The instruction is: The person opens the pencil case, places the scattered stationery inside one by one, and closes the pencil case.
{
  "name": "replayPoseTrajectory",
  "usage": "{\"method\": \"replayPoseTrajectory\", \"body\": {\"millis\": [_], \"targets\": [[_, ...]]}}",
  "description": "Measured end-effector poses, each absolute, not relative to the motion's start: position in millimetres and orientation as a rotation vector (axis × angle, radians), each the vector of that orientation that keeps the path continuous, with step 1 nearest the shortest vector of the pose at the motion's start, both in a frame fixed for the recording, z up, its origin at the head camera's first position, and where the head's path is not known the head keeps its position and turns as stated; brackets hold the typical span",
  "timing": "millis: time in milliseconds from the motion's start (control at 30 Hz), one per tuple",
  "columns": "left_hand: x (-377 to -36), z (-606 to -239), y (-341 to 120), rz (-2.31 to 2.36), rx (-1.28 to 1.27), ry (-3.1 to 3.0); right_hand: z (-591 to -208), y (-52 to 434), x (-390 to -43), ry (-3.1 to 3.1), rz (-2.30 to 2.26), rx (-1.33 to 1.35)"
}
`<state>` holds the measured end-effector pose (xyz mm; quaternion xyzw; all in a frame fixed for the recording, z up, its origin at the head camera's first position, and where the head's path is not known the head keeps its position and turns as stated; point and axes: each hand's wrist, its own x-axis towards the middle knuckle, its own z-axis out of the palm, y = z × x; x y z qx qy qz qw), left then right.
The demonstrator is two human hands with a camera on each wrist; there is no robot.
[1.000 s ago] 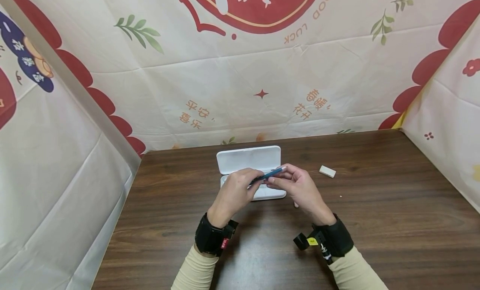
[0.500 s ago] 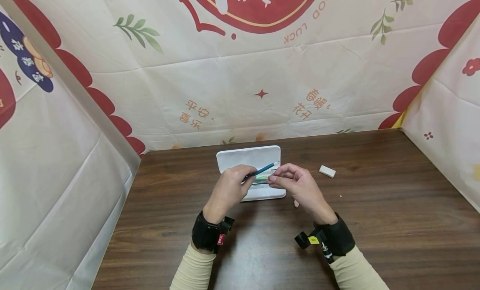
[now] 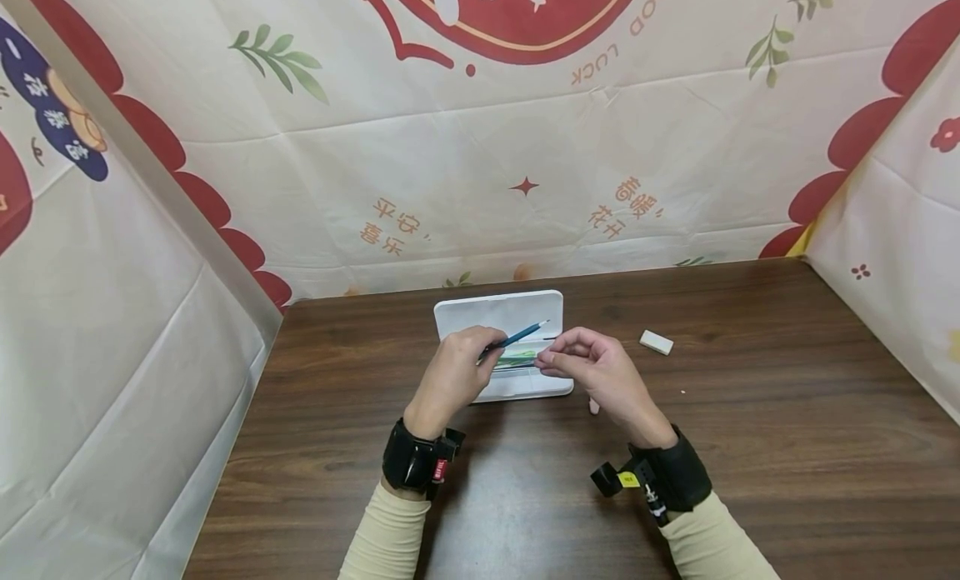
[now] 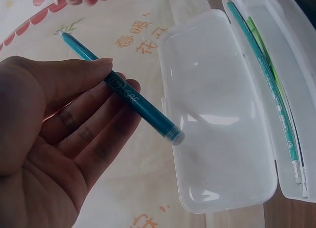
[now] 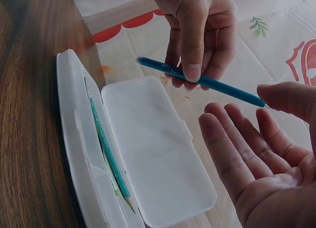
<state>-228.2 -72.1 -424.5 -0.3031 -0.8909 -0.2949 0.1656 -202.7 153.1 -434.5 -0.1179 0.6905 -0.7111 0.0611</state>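
My left hand [image 3: 452, 376] pinches a teal pen [image 4: 143, 109] between thumb and fingertips. The pen slants up to the right above the pencil case, its pale tip toward my right hand [image 3: 598, 377]. In the head view, that hand's thumb and forefinger are close together, a little below the pen tip. The right wrist view shows its fingers [image 5: 232, 154] loosely extended, with nothing visible in them. Behind both hands the white pencil case [image 3: 525, 386] lies with its lid [image 4: 222, 124] raised. Inside are a teal pencil [image 4: 269, 82] and a bright green strip [image 4: 274, 75].
A white eraser [image 3: 656, 342] lies on the brown wooden table [image 3: 750, 447], right of the case. Just below the right hand shows a small pinkish piece [image 3: 594, 406], partly hidden. Printed cloth [image 3: 450, 147] rises behind the table and along its sides.
A second ago both hands were at the pen. My left hand has drawn it away to the left, out of the right fingers. The right hand has stayed almost in place.
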Motion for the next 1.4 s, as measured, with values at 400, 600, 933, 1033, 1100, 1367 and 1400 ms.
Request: {"method": "replayPoseTrajectory", "body": {"millis": [400,600,933,1033,1100,1367,1400], "targets": [[-227,-423,-72,-0.846,-0.834,-2.545,-433,154,-202,2.104,-2.144,-0.361],[-229,-423,-75,-0.850,-0.816,-2.562,-433,155,-202,2.116,-2.147,-0.379],[-232,-425,-81,-0.870,-0.792,-2.607,-433,157,-202,2.138,-2.125,-0.400],[-233,-426,-81,-0.870,-0.788,-2.612,-433,157,-203,2.148,-2.120,-0.402],[-234,-427,-81,-0.870,-0.785,-2.614,-433,158,-203,2.160,-2.113,-0.397],[-240,-435,-84,-0.854,-0.767,-2.636,-432,159,-203,2.181,-2.103,-0.385],[-241,-436,-84,-0.852,-0.764,-2.639,-432,159,-203,2.185,-2.100,-0.384]]}}
